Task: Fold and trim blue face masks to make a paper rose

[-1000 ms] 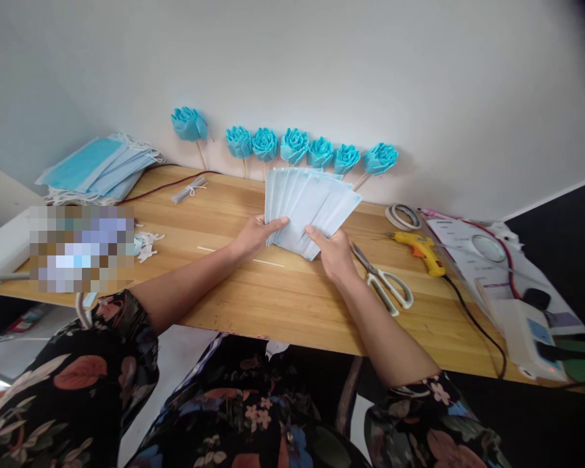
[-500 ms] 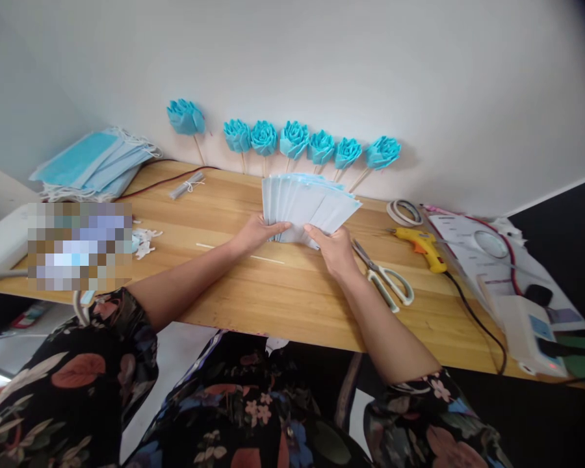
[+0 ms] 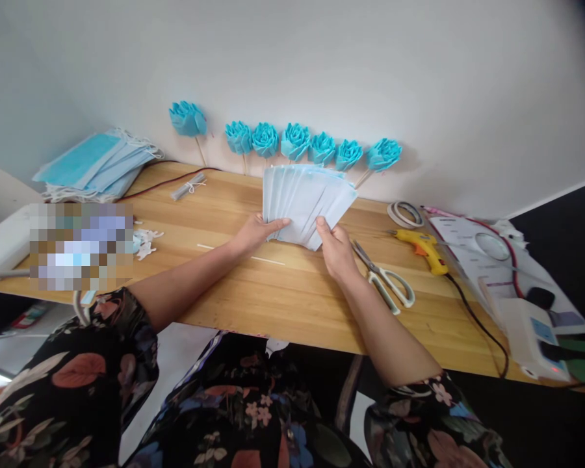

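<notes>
A fanned stack of pale face masks (image 3: 299, 201) is held up over the table, blue showing along the top edges; no ear loops can be seen on it. My left hand (image 3: 258, 233) grips its lower left side, thumb across the front. On the lower right side, my right hand (image 3: 337, 250) pinches the stack with the thumb in front; the fingers behind are hidden. Behind the stack, several blue fabric flowers (image 3: 295, 142) on thin sticks lean against the wall, some stems covered by the masks. Scissors (image 3: 383, 276) with white handles lie close to my right hand.
A yellow glue gun (image 3: 422, 247), tape rolls (image 3: 404, 214) and a white power adapter (image 3: 531, 338) are on the right. At left lie a pile of blue masks (image 3: 95, 162), a tied bundle of strips (image 3: 188, 187) and white scraps (image 3: 146, 244). Thin white strips (image 3: 268, 260) lie before me.
The stack has been raised slightly and tipped more upright. My right thumb has slid to the right along it, and its right side is less spread.
</notes>
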`<state>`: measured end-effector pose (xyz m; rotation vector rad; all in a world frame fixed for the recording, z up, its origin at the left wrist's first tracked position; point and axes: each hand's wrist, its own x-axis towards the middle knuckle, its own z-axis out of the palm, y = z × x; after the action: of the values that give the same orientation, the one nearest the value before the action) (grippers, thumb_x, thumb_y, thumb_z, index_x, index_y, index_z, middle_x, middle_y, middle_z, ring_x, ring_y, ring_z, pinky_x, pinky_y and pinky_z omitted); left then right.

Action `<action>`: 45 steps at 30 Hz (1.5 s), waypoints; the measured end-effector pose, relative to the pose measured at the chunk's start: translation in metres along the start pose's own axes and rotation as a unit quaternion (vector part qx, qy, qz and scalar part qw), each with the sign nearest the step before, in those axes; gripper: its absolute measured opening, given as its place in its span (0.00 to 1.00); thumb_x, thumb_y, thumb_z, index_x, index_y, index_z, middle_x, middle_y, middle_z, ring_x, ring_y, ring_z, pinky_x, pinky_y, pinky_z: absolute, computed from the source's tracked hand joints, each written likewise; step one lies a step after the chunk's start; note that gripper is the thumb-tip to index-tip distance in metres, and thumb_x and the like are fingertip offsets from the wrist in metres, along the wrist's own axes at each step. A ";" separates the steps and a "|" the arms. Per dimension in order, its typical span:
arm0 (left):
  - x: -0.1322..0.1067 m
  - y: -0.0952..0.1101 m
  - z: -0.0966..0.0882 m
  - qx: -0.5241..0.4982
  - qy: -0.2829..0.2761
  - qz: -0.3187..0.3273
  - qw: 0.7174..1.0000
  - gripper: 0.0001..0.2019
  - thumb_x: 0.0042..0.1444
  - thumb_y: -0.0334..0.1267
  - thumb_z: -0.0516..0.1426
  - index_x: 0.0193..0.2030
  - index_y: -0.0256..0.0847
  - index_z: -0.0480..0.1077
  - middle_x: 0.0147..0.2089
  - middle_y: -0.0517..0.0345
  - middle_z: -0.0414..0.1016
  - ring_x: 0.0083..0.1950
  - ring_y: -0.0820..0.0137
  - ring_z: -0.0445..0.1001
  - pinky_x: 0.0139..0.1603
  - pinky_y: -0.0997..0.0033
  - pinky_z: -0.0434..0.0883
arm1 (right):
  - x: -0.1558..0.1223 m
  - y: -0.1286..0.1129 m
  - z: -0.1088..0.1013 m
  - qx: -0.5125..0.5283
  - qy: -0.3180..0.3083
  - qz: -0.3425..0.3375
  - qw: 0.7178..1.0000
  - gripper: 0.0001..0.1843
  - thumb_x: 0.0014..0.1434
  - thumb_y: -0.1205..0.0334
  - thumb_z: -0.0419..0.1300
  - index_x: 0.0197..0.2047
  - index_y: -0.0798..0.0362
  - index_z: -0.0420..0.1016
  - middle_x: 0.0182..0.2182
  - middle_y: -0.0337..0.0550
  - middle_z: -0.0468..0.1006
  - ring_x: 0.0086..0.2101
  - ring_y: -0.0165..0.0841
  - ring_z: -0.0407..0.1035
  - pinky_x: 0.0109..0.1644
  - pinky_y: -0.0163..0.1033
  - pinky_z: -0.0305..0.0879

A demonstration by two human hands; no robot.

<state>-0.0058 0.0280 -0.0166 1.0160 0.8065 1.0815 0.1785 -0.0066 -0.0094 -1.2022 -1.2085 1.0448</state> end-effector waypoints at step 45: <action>0.000 0.005 -0.002 0.150 0.010 -0.018 0.988 0.17 0.43 0.49 0.70 0.25 0.36 0.74 0.23 0.57 0.74 0.24 0.72 0.68 0.27 0.70 0.64 | 0.002 0.002 0.004 0.054 0.067 0.052 0.995 0.22 0.41 0.50 0.74 0.36 0.55 0.82 0.37 0.44 0.86 0.40 0.41 0.80 0.45 0.45 0.76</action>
<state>-0.0094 0.0295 -0.0128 1.2391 1.0211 0.9574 0.1747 -0.0040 -0.0115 -1.2401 -0.9825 1.0739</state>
